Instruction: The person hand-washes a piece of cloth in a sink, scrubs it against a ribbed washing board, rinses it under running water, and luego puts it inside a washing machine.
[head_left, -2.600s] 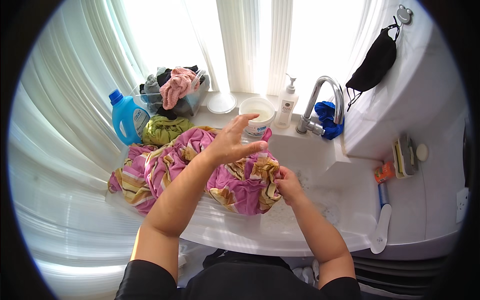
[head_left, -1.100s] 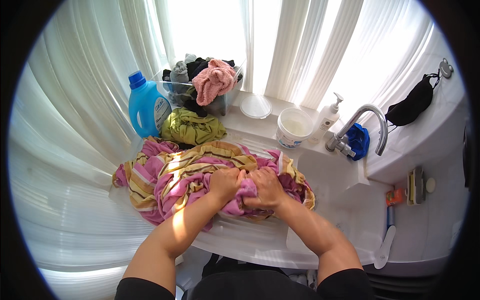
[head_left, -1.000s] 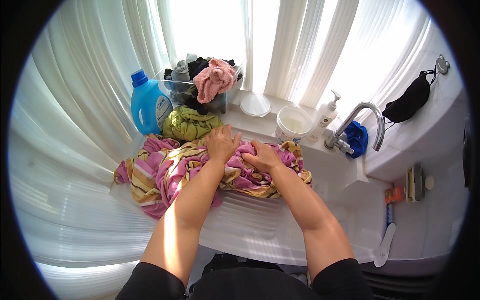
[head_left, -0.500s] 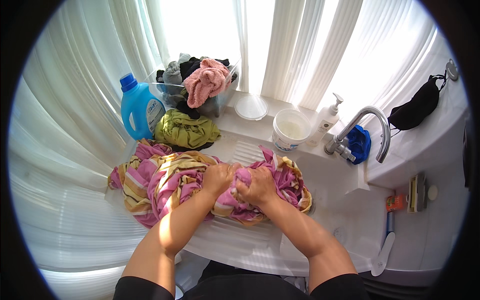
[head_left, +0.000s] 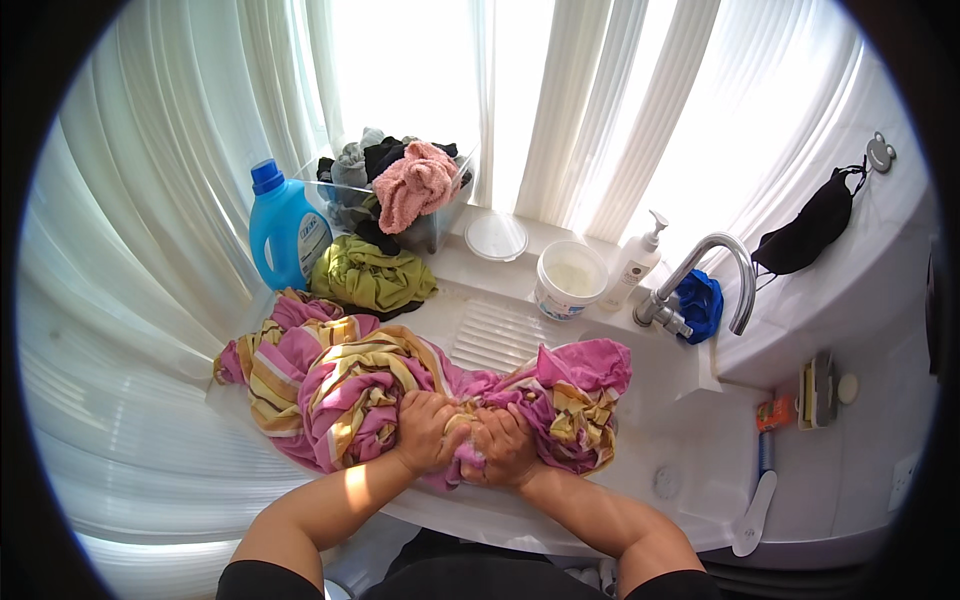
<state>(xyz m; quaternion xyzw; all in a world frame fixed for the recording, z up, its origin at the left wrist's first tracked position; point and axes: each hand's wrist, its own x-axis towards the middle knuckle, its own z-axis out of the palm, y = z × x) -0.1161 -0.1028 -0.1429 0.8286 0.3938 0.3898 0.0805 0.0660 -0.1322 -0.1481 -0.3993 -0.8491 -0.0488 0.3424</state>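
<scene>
A large striped cloth [head_left: 330, 385] in pink, yellow and white lies bunched across the laundry sink [head_left: 690, 430] and its ribbed washboard [head_left: 500, 335]. My left hand [head_left: 428, 430] is closed on the cloth near its middle. Right beside it, my right hand [head_left: 503, 445] grips another fold, knuckles up. Between the two hands a pinched part of the cloth shows some whitish foam. The bulk of the cloth spreads to the left, and a smaller bunch sits right of my right hand, over the basin.
Behind are a blue detergent bottle [head_left: 285, 230], green cloth [head_left: 370, 275], a clear bin [head_left: 440, 225] of clothes, a round lid [head_left: 496, 237], a white tub [head_left: 570, 282] and a pump bottle [head_left: 635, 265]. A faucet [head_left: 740, 270] arches at right; a brush [head_left: 755, 515] rests on the rim.
Both hands have moved nearer to me with the gripped fold. The right-hand bunch of cloth has shifted and spread, and the view has tilted slightly.
</scene>
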